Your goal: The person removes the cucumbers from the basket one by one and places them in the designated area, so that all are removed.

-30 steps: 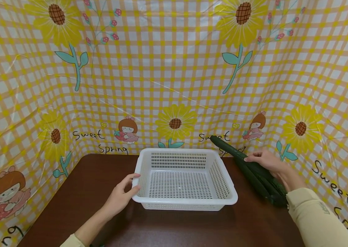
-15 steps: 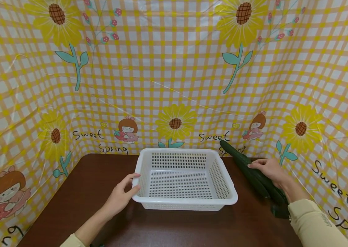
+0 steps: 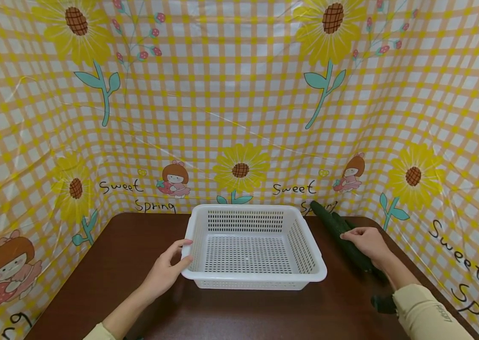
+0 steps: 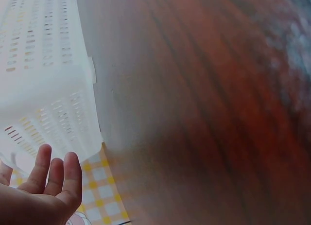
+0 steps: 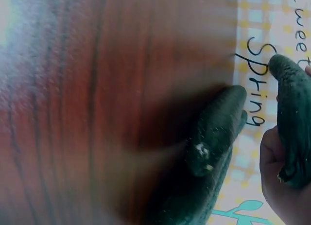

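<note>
My left hand (image 3: pixel 166 269) is at the left side of a white plastic basket (image 3: pixel 260 276), thumb and forefinger resting on its rim. Its other fingers (image 4: pixel 73 179) show in the left wrist view, spread loosely beside the basket's slotted outer wall. Right of the basket, my right hand (image 3: pixel 369 244) grips a dark green cucumber (image 3: pixel 323 215), which points to the back left. In the right wrist view this cucumber lies across the palm, between thumb and fingers, partly cut off by the frame's edge. Several other cucumbers (image 5: pixel 217 130) lie close together on the table under that hand.
The brown wooden table (image 3: pixel 239 314) holds the basket and cucumbers. A yellow-checked sheet (image 3: pixel 239 108) with sunflowers hangs behind and along both sides, close to the table's back edge. A dark object (image 3: pixel 383 303) sits by the right cuff.
My right hand has moved slightly down and to the right with the cucumber, whose far tip has lowered toward the other cucumbers. The left hand and basket have stayed in place.
</note>
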`<state>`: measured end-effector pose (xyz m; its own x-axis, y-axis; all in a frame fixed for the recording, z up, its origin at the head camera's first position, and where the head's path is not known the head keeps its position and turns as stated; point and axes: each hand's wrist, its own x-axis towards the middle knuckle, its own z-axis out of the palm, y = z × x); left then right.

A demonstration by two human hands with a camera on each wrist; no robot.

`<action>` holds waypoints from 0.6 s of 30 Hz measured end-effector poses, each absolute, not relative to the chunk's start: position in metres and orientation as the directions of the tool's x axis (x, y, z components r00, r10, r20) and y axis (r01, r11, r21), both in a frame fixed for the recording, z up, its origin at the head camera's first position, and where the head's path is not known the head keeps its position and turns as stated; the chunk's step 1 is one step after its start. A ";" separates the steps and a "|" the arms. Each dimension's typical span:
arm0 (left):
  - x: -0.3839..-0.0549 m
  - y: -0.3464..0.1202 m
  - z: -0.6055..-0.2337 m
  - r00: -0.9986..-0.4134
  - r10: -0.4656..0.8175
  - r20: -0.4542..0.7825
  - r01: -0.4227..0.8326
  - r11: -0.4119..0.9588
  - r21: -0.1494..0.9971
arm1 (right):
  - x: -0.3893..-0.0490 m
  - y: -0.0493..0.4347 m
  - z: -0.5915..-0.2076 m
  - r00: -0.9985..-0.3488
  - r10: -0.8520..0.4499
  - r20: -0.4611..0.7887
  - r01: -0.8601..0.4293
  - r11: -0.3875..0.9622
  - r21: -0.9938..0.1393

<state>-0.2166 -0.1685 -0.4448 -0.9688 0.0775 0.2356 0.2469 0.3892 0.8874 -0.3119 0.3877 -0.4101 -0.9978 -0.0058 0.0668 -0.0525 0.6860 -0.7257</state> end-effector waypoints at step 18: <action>-0.215 -0.169 -0.444 -0.966 0.086 0.242 0.257 0.392 0.883 | -0.316 0.363 -0.435 -0.991 0.066 0.119 -0.026 0.767 -0.641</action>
